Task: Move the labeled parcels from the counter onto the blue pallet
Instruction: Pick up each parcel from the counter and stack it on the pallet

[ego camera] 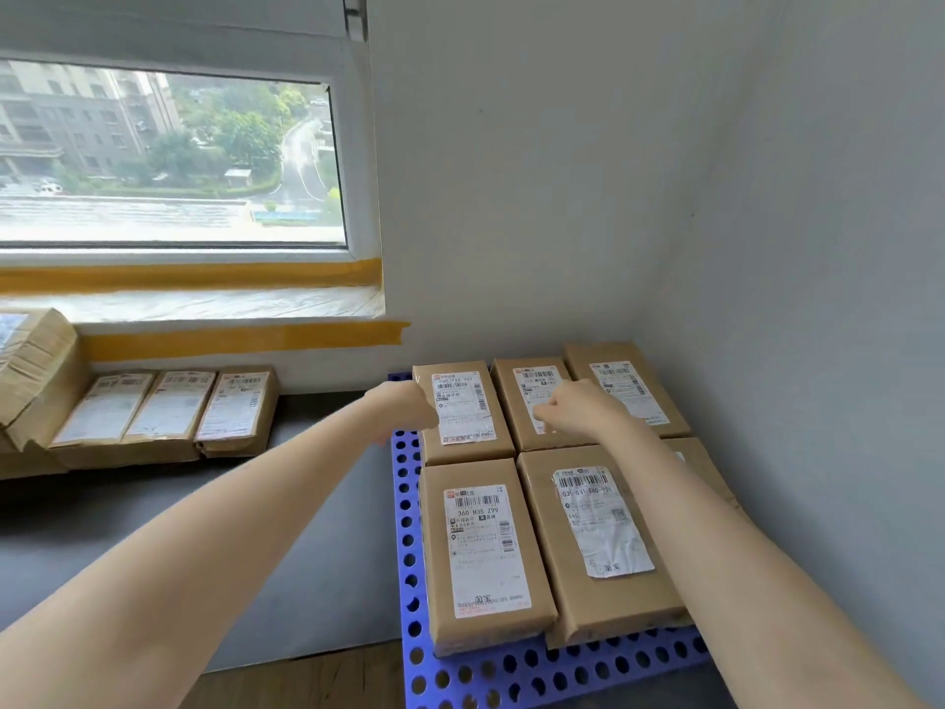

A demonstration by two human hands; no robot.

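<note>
Now both hands reach over the blue pallet (409, 555), where six brown parcels lie label-up. Left hand (404, 409) sits at the far-left parcel (463, 409), right hand (578, 409) over the far-middle parcel (532, 396); whether their fingers are spread or pinching, I cannot tell. Three more labeled parcels (169, 411) lie on the desk (153, 529).

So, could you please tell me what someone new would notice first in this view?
Probably the blue pallet at lower right, packed with labeled brown parcels, and both arms reaching over it: the left hand beside the far-left parcel, the right hand over the far-middle parcel. More parcels wait on the counter below the window.
</note>
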